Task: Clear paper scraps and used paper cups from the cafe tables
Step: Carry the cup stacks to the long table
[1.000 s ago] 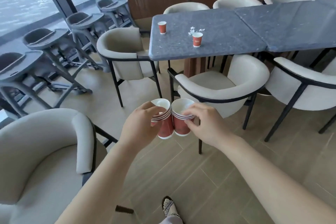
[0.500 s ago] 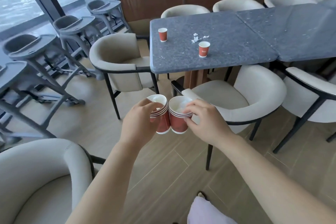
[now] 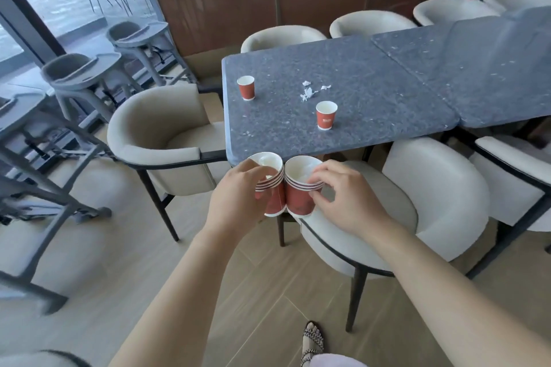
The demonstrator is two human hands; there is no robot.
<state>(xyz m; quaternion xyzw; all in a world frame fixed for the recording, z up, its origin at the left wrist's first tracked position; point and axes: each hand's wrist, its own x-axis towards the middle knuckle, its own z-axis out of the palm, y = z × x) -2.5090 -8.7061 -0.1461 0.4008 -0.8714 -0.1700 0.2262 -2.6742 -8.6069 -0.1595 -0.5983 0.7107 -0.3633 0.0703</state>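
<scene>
Approach: the person has stepped in, and the grey table [image 3: 372,92] now sits just ahead of both hands.
Stacks: left hand [image 3: 238,199] and right hand [image 3: 348,202] have carried the two cup stacks [image 3: 286,185] up to the table's near edge.
Foot: a sandalled foot [image 3: 313,343] is back in view at the bottom.

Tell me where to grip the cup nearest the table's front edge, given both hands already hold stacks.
Take the near cup by its red side wall just under the rim, coming from the front edge of the table. It stands upright, open mouth up, nothing touching it; the paper scraps lie behind. Both the left hand and the right hand are full, so probably merge the stacks first.
</scene>
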